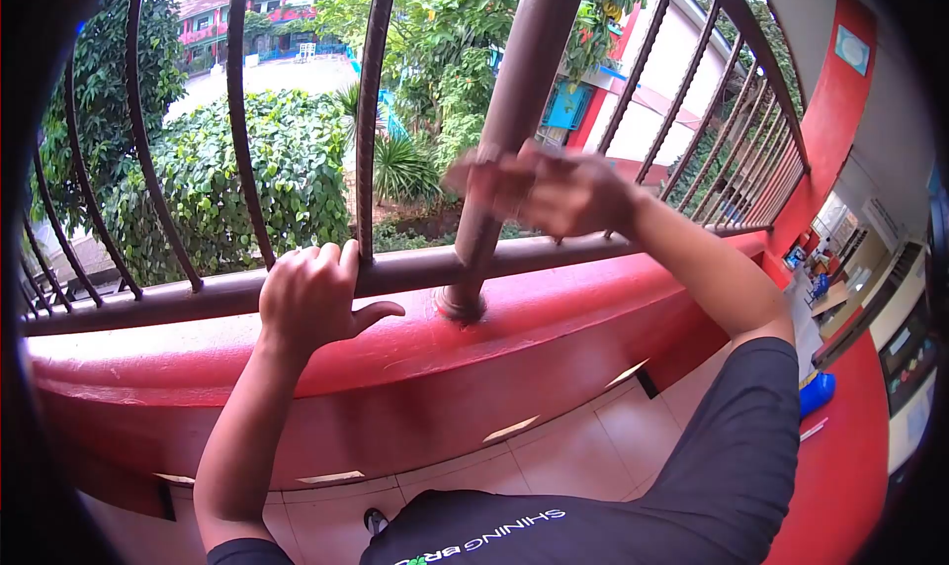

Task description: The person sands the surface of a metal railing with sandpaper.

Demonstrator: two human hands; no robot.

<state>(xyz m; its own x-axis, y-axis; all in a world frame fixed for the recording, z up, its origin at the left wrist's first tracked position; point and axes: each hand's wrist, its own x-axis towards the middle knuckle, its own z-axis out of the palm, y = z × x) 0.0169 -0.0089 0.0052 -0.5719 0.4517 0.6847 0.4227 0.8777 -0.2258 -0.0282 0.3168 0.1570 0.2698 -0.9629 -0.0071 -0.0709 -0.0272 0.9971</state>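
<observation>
My left hand rests over the brown lower rail of a metal railing. Its fingers curl over the far side and its thumb sticks out to the right along the rail. My right hand is at the thick brown round post, blurred by motion. The fingers look bent against the post, with a reddish-brown flat patch by them that is too smeared to name. At its foot, the post meets a round collar on the red ledge.
The glossy red ledge curves below the railing. Twisted vertical bars stand on both sides of the post. Pale floor tiles lie below, with one shoe showing. Beyond are bushes; a blue object sits at right.
</observation>
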